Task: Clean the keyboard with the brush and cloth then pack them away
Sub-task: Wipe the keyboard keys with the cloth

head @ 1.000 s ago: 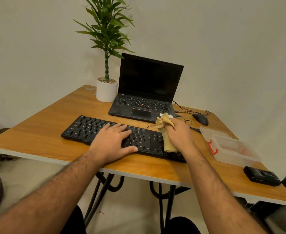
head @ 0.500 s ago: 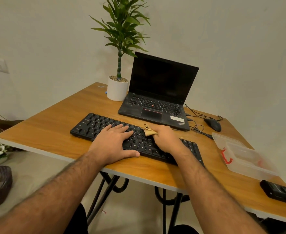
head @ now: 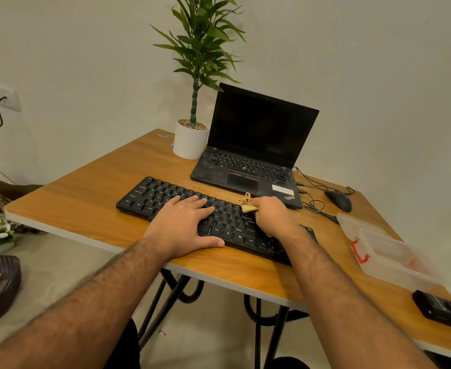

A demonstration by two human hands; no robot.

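Over the last second the right hand (head: 273,217) carried the bunched tan cloth (head: 246,203) leftward from the flat black keyboard's (head: 165,195) right end to its middle, fingers curled round it; wiping seemed underway. Left hand (head: 184,225) lay flat, fingers spread, on the keys. Count: one keyboard, one cloth, one clear plastic box (head: 394,258) right of keyboard; no brush seen.

Cloth (head: 246,203) mostly hidden under right hand (head: 273,215).

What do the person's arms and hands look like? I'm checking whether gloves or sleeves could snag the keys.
Both forearms are bare and hairy, with no sleeves in view. The left hand and right hand wear no gloves; no rings, watch or wristband show.
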